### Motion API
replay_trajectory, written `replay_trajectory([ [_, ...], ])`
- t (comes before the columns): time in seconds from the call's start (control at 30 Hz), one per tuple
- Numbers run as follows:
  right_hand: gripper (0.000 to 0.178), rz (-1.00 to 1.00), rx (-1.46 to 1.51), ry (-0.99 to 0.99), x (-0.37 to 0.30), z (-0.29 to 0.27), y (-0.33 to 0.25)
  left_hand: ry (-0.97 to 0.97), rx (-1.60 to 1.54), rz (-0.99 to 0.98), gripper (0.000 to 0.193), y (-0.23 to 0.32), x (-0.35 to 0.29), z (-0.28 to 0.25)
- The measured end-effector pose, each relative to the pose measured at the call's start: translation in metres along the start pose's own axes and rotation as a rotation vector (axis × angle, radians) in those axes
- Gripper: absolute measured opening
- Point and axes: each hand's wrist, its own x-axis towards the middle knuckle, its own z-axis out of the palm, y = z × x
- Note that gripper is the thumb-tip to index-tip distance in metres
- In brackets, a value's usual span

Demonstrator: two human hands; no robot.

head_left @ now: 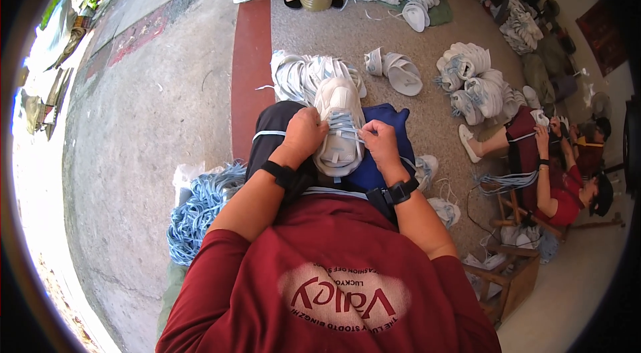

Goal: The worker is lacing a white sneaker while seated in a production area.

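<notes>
shoe (339, 127) laces partly under hands

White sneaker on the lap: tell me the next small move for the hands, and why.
Probably draw the light blue lace snug across the white sneaker. The left hand and the right hand each pinch the lace at opposite sides of the eyelet rows, and the crossings sit only partway along the tongue, so the lacing looks unfinished.
</notes>
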Motion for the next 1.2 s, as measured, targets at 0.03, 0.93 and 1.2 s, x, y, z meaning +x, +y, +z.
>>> replay_trajectory([
  [0.03, 0.006, 0.047, 0.090, 0.020, -0.001, 0.000, -0.002, -0.076, -0.004, -0.093, 0.025, 0.004, -0.002, -0.003],
  [0.93, 0.013, -0.510, -0.516, -0.211, 0.009, 0.003, -0.019, -0.149, 0.032, 0.210, 0.022, 0.006, -0.022, -0.019],
  [1.2, 0.009, -0.591, -0.745, -0.399, 0.028, 0.007, -0.025, -0.203, 0.029, 0.124, 0.022, 0.004, -0.024, -0.022],
])
